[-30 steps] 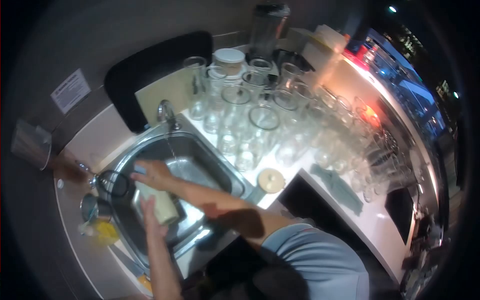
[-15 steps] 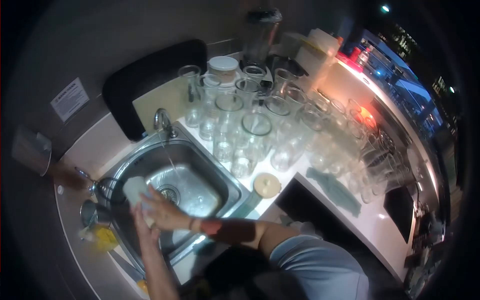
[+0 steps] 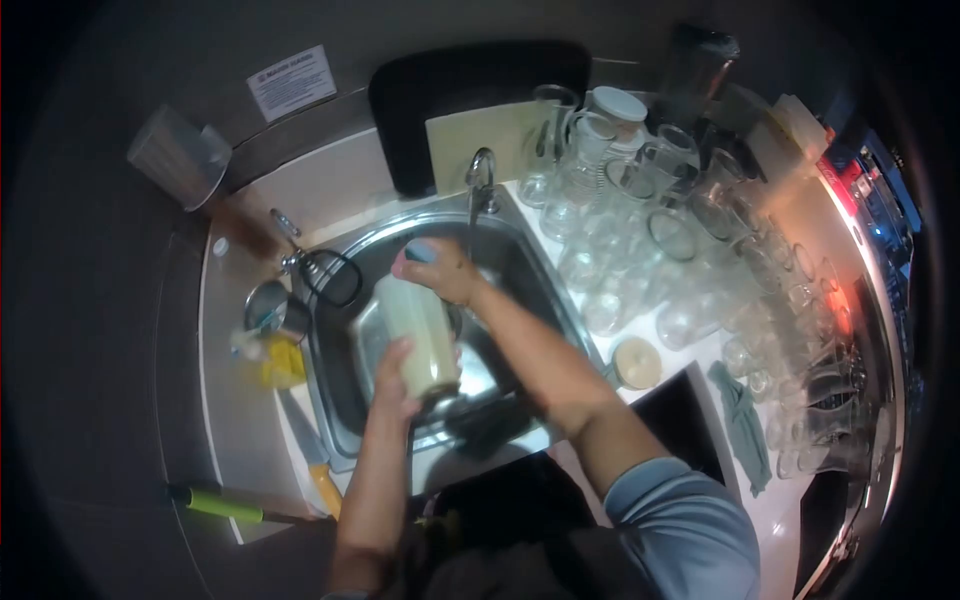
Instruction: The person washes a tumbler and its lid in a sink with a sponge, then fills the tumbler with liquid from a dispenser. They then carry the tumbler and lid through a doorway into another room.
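A pale container [image 3: 424,335] is gripped by the left hand [image 3: 392,382], tilted over the sink [image 3: 515,275]; the right hand [image 3: 442,270] is curled at its far end, grip unclear. Two-handed handling seems in hand; steadiness is called for. Glassware [image 3: 603,312] stands right of the sink.

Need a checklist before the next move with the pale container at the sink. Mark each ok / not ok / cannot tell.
1. Left hand supporting pale container: ok, fingers around its lower part.
2. Container over sink: ok, within the basin area.
3. Right hand at the container's upper end: ok; what the blue and pink bits there are, cannot tell.
4. Container's inside clean: cannot tell, hidden.
5. Knife out of the way: not ok, I'd say; lies beside the sink near the left forearm.
6. Set-down room among the glassware: not ok, looks crowded.
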### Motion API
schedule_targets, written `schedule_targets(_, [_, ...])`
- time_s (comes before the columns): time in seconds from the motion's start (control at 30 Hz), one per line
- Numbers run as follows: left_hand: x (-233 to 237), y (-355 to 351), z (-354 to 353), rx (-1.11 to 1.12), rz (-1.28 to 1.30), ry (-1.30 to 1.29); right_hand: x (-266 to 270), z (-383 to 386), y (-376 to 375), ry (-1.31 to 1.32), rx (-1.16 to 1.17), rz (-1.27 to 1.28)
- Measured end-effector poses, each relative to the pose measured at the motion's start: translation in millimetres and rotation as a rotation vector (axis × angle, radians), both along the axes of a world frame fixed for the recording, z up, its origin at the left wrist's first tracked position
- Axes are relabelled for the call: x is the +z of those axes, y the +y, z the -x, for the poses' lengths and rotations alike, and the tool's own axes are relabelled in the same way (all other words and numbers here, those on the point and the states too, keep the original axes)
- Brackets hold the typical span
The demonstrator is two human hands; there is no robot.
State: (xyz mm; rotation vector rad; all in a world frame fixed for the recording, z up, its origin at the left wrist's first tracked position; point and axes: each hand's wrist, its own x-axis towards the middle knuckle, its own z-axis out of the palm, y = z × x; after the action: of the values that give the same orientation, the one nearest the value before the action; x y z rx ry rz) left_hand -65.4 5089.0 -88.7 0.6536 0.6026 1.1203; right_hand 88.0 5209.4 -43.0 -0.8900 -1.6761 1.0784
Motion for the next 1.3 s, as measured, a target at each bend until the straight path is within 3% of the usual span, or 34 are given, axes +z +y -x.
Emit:
schedule_targets(0.03, [0.3,1.6,-10.6,0.185,-0.049,0.371,8.0,7.4,-6.2,-0.130,-0.064,-0.002])
schedule_targets(0.07, [11.9,-0.7,-15.3,0.208,-0.058,0.397,26.5,14.3,-15.2,-0.260,-0.129,-0.006])
schedule_targets(0.1, [12.3,5.3,-10.2,0.185,0.024,0.258,35.5,18.8,-19.9,-0.395,-0.193,-0.009])
schedule_targets(0.13, [9.8,12.6,-2.4,0.157,0.106,0.119,21.9,27.9,-20.1,-0.211,-0.242,-0.103])
schedule_targets(0.17, [3.4,19.7,6.5,0.126,0.188,-0.024,-14.4,43.8,-25.7,-0.249,-0.292,-0.236])
schedule_targets(0.2, [-22.2,37.0,18.3,0.250,0.136,-0.036,-45.7,59.4,-41.0,-0.288,-0.341,-0.377])
schedule_targets(0.23, [-18.7,41.3,28.6,0.230,0.119,-0.061,-38.2,58.0,-74.9,-0.320,-0.125,-0.362])
schedule_targets(0.27, [-13.2,40.2,37.5,0.208,0.103,-0.084,-33.7,61.8,-91.8,-0.357,-0.147,-0.345])
schedule_targets(0.33, [-2.9,33.6,31.3,0.176,0.068,-0.103,-59.3,55.0,-53.5,-0.460,-0.190,-0.553])
schedule_targets(0.43, [-1.0,20.4,15.1,-0.006,0.080,-0.045,-55.3,38.7,12.2,-0.224,-0.301,-0.384])
schedule_targets(0.53, [-9.4,45.3,25.5,0.235,0.098,-0.097,-33.0,56.3,-78.6,-0.282,-0.170,-0.330])
schedule_targets(0.57, [-5.4,44.5,27.8,0.317,0.144,-0.113,-35.8,55.8,-96.3,-0.312,-0.140,-0.169])
schedule_targets(0.6, [-5.1,39.1,23.0,0.357,0.079,0.047,-47.4,54.4,-83.6,-0.203,-0.217,-0.177])
schedule_targets(0.67, [7.7,23.4,17.3,-0.014,0.049,-0.171,-28.8,33.3,-46.4,-0.014,-0.247,-0.123])
schedule_targets(0.73, [19.8,10.4,14.4,-0.301,0.023,-0.368,1.9,4.1,-10.1,0.096,-0.079,0.021])
schedule_targets(0.83, [33.2,7.9,6.8,-0.056,-0.022,0.255,22.8,-7.4,0.3,-0.552,-0.011,0.036])
schedule_targets(0.87, [14.3,8.4,7.2,-0.011,-0.132,0.453,21.4,1.4,-10.2,-0.851,-0.056,-0.120])
schedule_targets(0.9, [-4.0,8.8,7.5,0.042,-0.229,0.659,17.5,3.8,-16.2,-0.762,-0.074,-0.104])
schedule_targets(0.97, [-2.8,7.2,13.0,0.023,-0.134,0.387,19.2,-1.3,-19.2,-0.576,-0.139,-0.086])
schedule_targets(1.0, [0.4,6.3,28.4,-0.132,-0.109,0.101,19.4,-8.8,-24.8,-0.160,-0.076,0.150])
schedule_targets(1.1, [-10.5,7.1,36.2,-0.130,-0.023,0.066,3.0,-4.3,-40.0,-0.137,-0.506,-0.023])
schedule_targets(1.13, [-14.3,5.8,38.4,-0.106,0.001,0.070,2.4,-1.8,-45.7,-0.120,-0.532,0.047])
schedule_targets(1.23, [-16.5,4.4,42.8,0.239,0.047,0.034,0.2,8.3,-55.8,0.007,-0.671,0.053])
schedule_targets(1.3, [-19.7,-3.4,45.6,0.465,0.067,-0.016,-3.7,1.2,-47.4,0.161,-0.692,0.188])
